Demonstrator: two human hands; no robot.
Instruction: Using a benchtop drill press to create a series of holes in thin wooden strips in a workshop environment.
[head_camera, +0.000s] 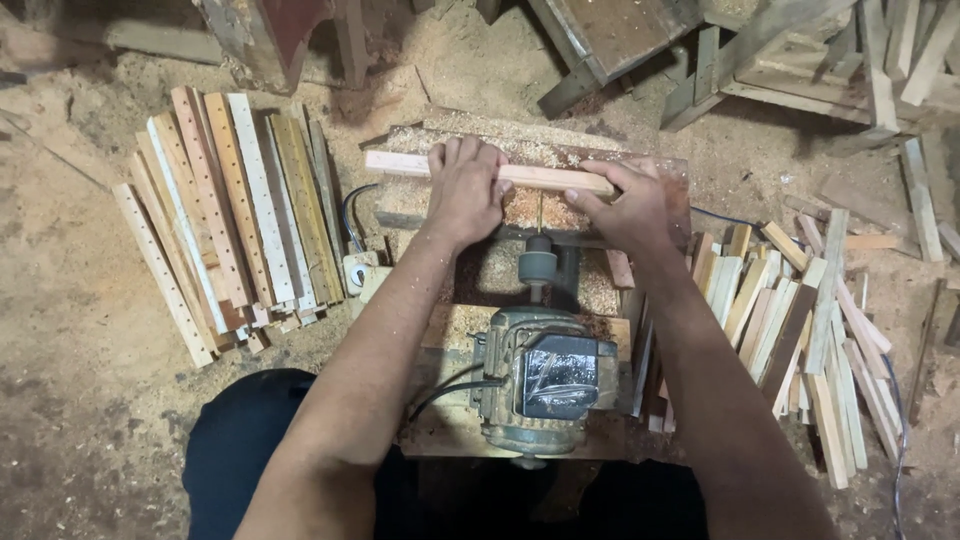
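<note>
A pale wooden slat (535, 177) lies crosswise on the sawdust-covered platform (470, 135) of a small drilling rig. My left hand (464, 186) grips the slat near its left part, and my right hand (628, 205) pinches its right end. A thin drill bit (541, 212) on a chuck (537, 266) points at the slat's near edge. The grey electric motor (540, 385) that drives it sits between my forearms.
A stack of slats with rows of drilled holes (235, 215) lies on the left. A loose heap of plain slats (800, 330) lies on the right. A wall switch box (360, 272) with a cable sits left of the rig. Timber scraps and sawdust cover the floor.
</note>
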